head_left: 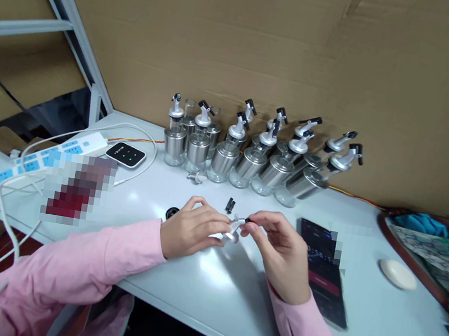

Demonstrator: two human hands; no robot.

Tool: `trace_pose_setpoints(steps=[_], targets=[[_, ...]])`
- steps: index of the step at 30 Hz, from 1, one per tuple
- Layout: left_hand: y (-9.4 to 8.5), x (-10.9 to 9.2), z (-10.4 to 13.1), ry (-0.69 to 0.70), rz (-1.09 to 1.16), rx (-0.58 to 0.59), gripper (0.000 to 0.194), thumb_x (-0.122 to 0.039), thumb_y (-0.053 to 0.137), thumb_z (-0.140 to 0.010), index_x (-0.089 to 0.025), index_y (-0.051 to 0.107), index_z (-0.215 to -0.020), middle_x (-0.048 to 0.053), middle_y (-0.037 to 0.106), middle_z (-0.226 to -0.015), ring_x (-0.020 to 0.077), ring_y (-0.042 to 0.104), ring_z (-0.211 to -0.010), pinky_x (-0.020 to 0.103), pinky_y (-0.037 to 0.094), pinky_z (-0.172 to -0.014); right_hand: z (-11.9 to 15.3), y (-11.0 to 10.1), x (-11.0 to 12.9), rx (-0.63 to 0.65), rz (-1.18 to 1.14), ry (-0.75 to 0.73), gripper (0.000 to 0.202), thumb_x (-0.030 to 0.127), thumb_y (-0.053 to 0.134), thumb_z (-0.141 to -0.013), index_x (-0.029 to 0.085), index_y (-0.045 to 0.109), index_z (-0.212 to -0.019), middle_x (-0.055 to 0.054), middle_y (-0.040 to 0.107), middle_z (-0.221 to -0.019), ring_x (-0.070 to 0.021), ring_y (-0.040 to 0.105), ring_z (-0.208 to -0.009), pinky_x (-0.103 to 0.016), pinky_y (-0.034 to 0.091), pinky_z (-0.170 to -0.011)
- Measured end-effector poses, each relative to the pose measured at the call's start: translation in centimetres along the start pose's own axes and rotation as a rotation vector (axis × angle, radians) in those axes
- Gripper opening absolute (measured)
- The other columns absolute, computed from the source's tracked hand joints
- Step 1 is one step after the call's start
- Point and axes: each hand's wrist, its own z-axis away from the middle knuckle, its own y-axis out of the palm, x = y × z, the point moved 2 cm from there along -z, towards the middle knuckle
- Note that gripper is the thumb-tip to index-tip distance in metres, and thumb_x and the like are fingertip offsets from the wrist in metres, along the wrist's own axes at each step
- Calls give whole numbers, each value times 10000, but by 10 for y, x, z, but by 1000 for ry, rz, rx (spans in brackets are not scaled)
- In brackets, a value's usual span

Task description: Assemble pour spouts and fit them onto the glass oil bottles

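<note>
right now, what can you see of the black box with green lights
The small box has a black face, a white rim, rounded corners, green lights and white marks; it looks plastic. It lies flat, face up, on the table, right of the power strip. A white cable loops around it. Neither the left hand nor the right hand touches it.

white glossy surface (187,293) open along its middle front edge, glass-and-steel bottles (224,159) blocking the back, black phone (324,272) obstructing the right
</note>
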Motion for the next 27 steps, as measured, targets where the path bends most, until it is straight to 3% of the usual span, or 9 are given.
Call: trace_pose_setpoints(steps=[8, 11, 14, 18, 23, 27], targets=[[-2, -1, 0, 1, 9, -6, 175, -281, 419, -919, -163, 460, -1041, 70, 684, -954, 146, 624, -843, 331, 370, -810, 1, 1, 1, 12, -98, 50, 69, 268, 584, -811, 202, 588, -830, -3, 638, -659, -140, 618, -625, -271, 499, -620], [-2, -1, -1, 1, 14, -12, 171, -273, 412, -922, -168, 456, -1049, 69, 682, -964, 142, 623, -852, 329, 373, -809, 0, 1, -2, 43, -230, 134, 99, 293, 573, -819, 207, 590, -865, -3, 640, -654, -144, 614, -633, -281, 491, -640], [-2, 0, -1, 27, -1, -17, 176, -278, 417, -920, -174, 455, -1056, 66, 684, -958, 145, 621, -839, 328, 378, -801, -2, 3, -4, 157, -452, 284, 213, 323, 585, -805, 216, 589, -989, 3, 625, -674, -129, 582, -623, -270, 472, -622], [-2, 2, -1, 58, -16, -14, 181, -285, 408, -924, -169, 467, -1050, 65, 685, -941, 146, 616, -827, 323, 382, -787, -2, 6, -4, 319, -706, 493, 289, 355, 593, -783, 172, 638, -1003, 8, 538, -607, -111, 491, -568, -266, 418, -585], [-3, 2, -1, 62, -26, -15, 170, -272, 417, -921, -166, 473, -1041, 60, 686, -933, 145, 613, -837, 325, 381, -797, 0, 10, -5, 336, -916, 664, 261, 316, 645, -740, 137, 681, -927, 24, 426, -582, -73, 381, -531, -228, 334, -538], [-4, 0, -3, 65, -27, -21, 159, -263, 434, -914, -162, 477, -1029, 61, 688, -913, 143, 615, -816, 321, 384, -786, -1, 11, -7, 364, -975, 698, 237, 302, 655, -732, 112, 689, -868, 49, 305, -546, -64, 254, -509, -203, 240, -480]])
